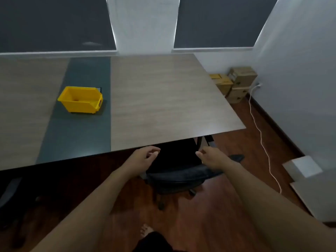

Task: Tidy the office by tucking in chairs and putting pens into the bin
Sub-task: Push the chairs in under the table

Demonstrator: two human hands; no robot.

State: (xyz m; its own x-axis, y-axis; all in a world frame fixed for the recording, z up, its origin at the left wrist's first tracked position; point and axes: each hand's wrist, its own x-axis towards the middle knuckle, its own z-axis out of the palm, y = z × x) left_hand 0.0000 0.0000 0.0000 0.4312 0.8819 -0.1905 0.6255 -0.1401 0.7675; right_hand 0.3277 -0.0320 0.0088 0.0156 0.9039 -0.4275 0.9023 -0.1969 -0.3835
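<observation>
A black office chair [179, 174] stands at the table's near edge, its seat partly under the tabletop [163, 99]. My left hand [145, 157] hovers at the left of the chair's backrest, fingers loosely curled and holding nothing. My right hand [211, 157] hovers at the backrest's right side, fingers apart, just above the top of the backrest. A yellow plastic bin [81, 100] sits on the dark strip of the table to the left. No pens show on the table.
Cardboard boxes [234, 82] are stacked in the far right corner. A white cable [261, 142] trails across the wooden floor. Flat white boards [309, 180] lie at the right wall. Another dark chair [9, 193] shows at the left edge.
</observation>
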